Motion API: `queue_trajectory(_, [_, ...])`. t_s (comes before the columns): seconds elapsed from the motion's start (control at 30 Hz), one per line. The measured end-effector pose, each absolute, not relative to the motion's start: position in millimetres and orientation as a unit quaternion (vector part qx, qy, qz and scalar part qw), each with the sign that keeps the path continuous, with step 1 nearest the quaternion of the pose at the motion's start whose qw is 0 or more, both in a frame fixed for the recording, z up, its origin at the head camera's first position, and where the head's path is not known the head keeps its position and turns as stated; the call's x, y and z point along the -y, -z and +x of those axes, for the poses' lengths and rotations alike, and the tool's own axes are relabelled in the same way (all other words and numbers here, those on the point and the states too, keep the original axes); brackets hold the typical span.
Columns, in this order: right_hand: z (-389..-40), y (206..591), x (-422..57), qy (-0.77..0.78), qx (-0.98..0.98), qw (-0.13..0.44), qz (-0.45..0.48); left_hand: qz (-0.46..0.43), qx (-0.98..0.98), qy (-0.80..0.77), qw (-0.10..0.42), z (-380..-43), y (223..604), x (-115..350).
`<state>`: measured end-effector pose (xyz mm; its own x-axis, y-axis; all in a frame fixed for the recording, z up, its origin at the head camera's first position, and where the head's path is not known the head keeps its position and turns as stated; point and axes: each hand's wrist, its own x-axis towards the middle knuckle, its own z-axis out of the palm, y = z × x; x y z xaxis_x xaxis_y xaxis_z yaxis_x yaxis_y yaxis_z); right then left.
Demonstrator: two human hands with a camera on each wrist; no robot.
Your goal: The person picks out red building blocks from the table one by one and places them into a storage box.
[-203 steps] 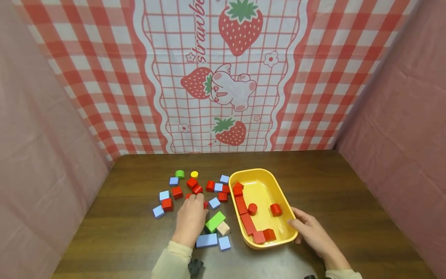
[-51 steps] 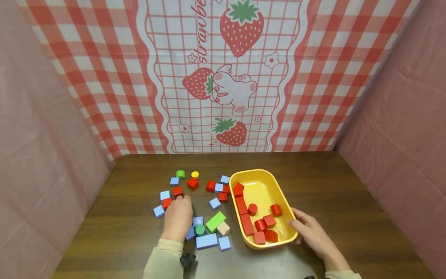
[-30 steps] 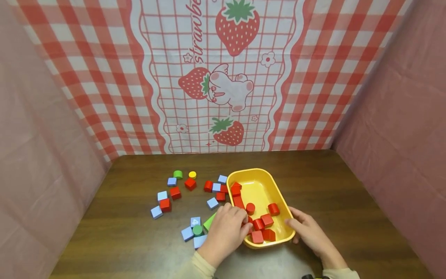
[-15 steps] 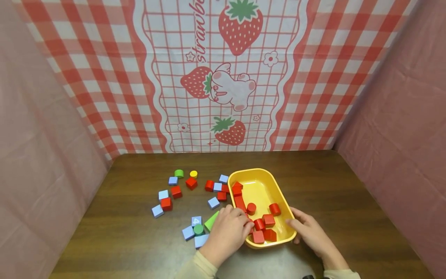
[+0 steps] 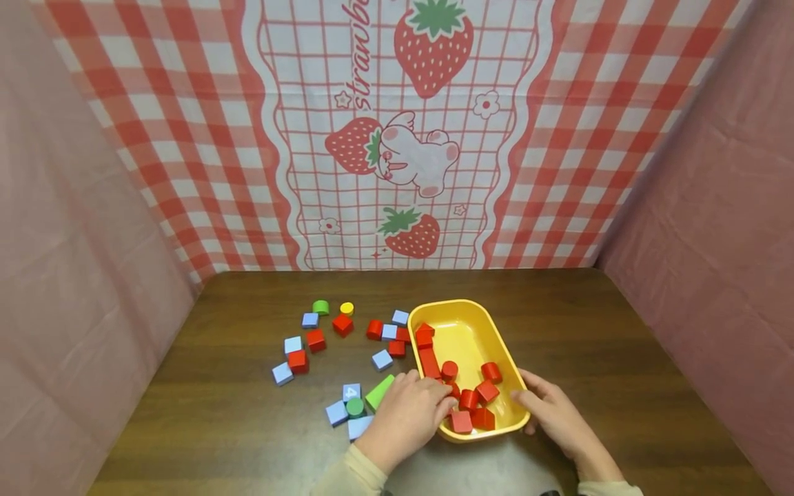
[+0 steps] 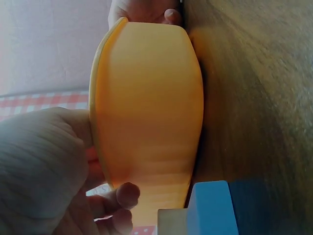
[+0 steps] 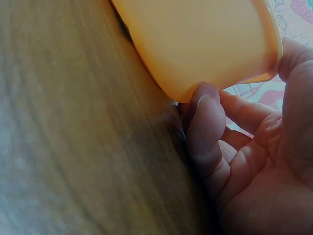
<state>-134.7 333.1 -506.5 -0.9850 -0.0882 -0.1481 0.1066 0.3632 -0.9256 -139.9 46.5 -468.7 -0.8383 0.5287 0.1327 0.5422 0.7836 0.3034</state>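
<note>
A yellow plastic tray (image 5: 462, 311) stands on the table with several red blocks inside, mostly along its left and near sides. My left hand (image 5: 409, 410) reaches over the tray's left rim, fingers bent down inside around a red block (image 5: 455, 390), which they partly hide. In the left wrist view, the left hand (image 6: 41, 166) straddles the rim, with some fingers outside the wall. My right hand (image 5: 558, 413) grips the tray's near right corner, thumb over the rim. From the right wrist, its fingertips (image 7: 208, 125) show under the tray's outer edge.
Left of the tray lie loose blocks: several red cubes (image 5: 298, 362), light blue squares (image 5: 382, 359), a green brick (image 5: 380, 393), a dark green cylinder (image 5: 355, 408) and a yellow disc (image 5: 347, 309). A checked strawberry cloth (image 5: 409, 234) hangs behind the table.
My left hand has moved from the scattered blocks on the left to the tray. Inside, a red cylinder and a cube have shifted slightly rightward. My right hand stays on the tray's corner.
</note>
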Motion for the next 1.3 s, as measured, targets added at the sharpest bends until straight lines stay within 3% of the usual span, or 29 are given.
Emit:
queue_trajectory(0.2, [-135,506,-333,0.567,-0.820,0.084,0.002,-0.258,0.946,0.170,0.099,-143,449,-23])
queue_trajectory(0.37, [-134,506,-333,0.570,-0.817,0.086,0.004,-0.155,0.962,0.166,0.151,-158,446,32])
queue_trajectory(0.5, [-134,507,-334,0.571,-0.817,0.084,0.007,-0.043,0.984,0.124,0.120,-170,454,80])
queue_trajectory(0.6, [-134,508,-335,0.571,-0.817,0.086,0.005,-0.005,0.992,0.096,0.084,-172,462,104])
queue_trajectory(0.7, [-135,508,-335,0.571,-0.816,0.090,0.004,-0.009,0.995,0.071,0.072,-170,469,113])
queue_trajectory(1.03, [-135,508,-335,0.575,-0.813,0.090,-0.003,-0.088,0.982,0.055,0.157,-166,481,101])
queue_trajectory(1.3, [-134,508,-335,0.575,-0.813,0.088,-0.003,-0.107,0.976,0.136,0.130,-167,472,81])
